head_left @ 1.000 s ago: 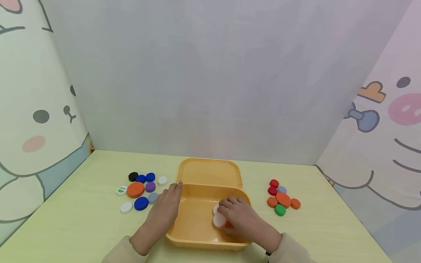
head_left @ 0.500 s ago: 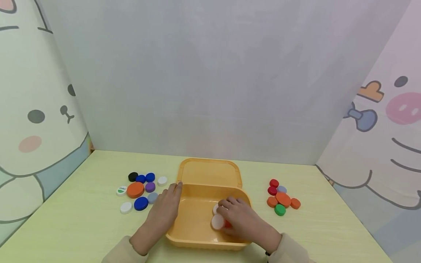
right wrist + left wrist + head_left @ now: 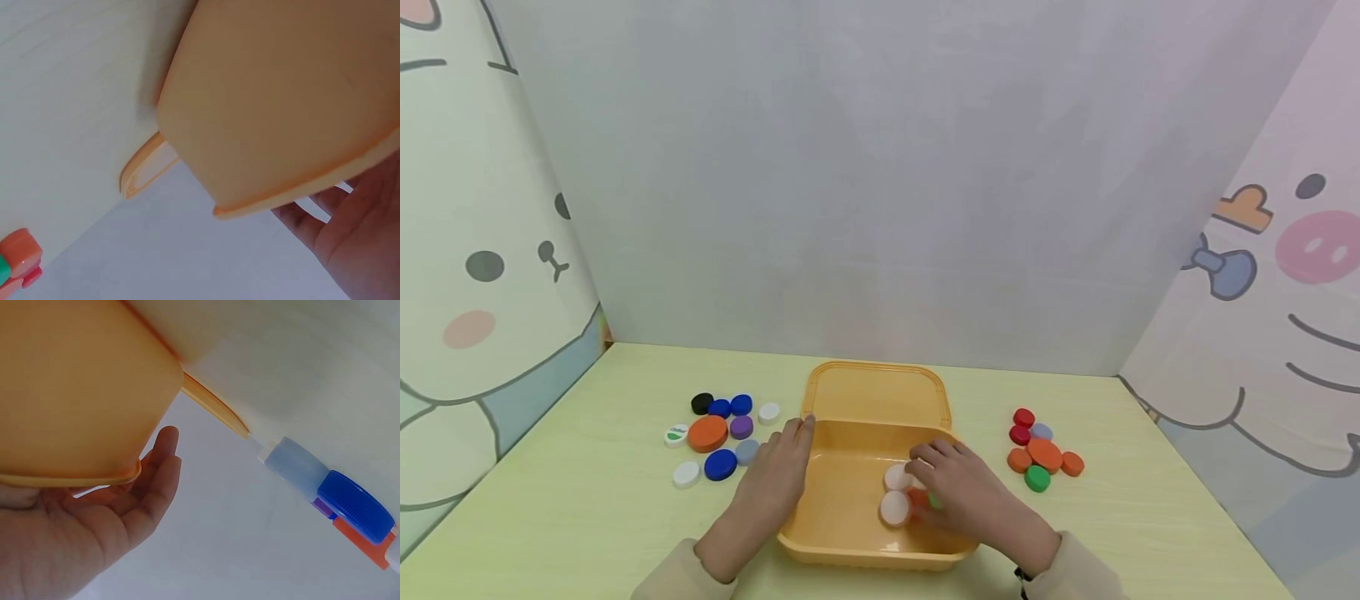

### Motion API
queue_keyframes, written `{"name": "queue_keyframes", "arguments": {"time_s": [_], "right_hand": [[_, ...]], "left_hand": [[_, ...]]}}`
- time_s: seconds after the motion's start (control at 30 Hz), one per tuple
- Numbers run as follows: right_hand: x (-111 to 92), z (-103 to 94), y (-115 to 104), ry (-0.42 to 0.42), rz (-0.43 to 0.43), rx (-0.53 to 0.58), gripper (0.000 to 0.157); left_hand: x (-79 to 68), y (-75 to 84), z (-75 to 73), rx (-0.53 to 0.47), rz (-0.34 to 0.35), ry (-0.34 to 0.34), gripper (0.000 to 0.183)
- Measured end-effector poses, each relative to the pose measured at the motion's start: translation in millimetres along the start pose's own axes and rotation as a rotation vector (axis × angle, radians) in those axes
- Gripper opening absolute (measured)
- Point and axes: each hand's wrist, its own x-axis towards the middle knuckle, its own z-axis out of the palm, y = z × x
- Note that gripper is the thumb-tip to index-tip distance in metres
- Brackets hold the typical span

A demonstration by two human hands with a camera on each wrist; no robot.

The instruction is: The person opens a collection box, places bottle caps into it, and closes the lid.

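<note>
A yellow-orange plastic container (image 3: pixel 842 467) stands open in the middle of the table, its wall (image 3: pixel 69 387) filling much of the left wrist view. My left hand (image 3: pixel 777 475) rests along its left rim, fingers fairly straight. Over the container's right part is my right hand (image 3: pixel 966 492), its fingers spread and loosely bent above the bottle caps inside. Two white caps (image 3: pixel 895 508) lie left of the fingers. A red cap (image 3: pixel 918 503) and a green cap (image 3: pixel 935 501) show partly under the hand. The container's wall hides the right fingertips in the right wrist view.
The container's flat lid (image 3: pixel 880 392) lies behind it. Several caps, including a large orange cap (image 3: pixel 707 434) and a blue cap (image 3: pixel 720 465), sit on the left. Another group with a green cap (image 3: pixel 1037 478) lies right. A grey cloth (image 3: pixel 865 183) hangs behind the table.
My right hand has shifted slightly right, and its fingers have come away from the front white cap, which now lies in the container. My left hand has stayed on the rim.
</note>
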Motion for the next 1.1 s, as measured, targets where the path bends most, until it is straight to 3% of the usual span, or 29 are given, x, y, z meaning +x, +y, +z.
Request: {"name": "queue_keyframes", "arguments": {"time_s": [0.27, 0.57, 0.73, 0.87, 1.1], "right_hand": [[-12.6, -9.2, 21.1, 0.022, 0.126, 0.024, 0.038], [-30.9, -9.8, 55.2, 0.175, 0.188, -0.029, 0.031], [-43.1, -4.8, 72.9, 0.209, 0.229, -0.056, 0.032], [-52.0, 0.9, 84.3, 0.192, 0.277, -0.032, 0.03], [-64.3, 16.0, 101.9, 0.088, 0.391, 0.034, 0.027]], "left_hand": [[-0.7, -0.2, -0.4, 0.006, 0.005, 0.01, 0.052], [-1.4, 0.0, -1.3, 0.01, 0.008, 0.014, 0.052], [-2.4, 0.0, -1.7, 0.016, 0.017, 0.026, 0.051], [-2.4, -0.1, -1.2, 0.022, 0.017, 0.027, 0.052], [-2.1, 1.4, -1.2, 0.019, 0.01, 0.019, 0.053]]}}
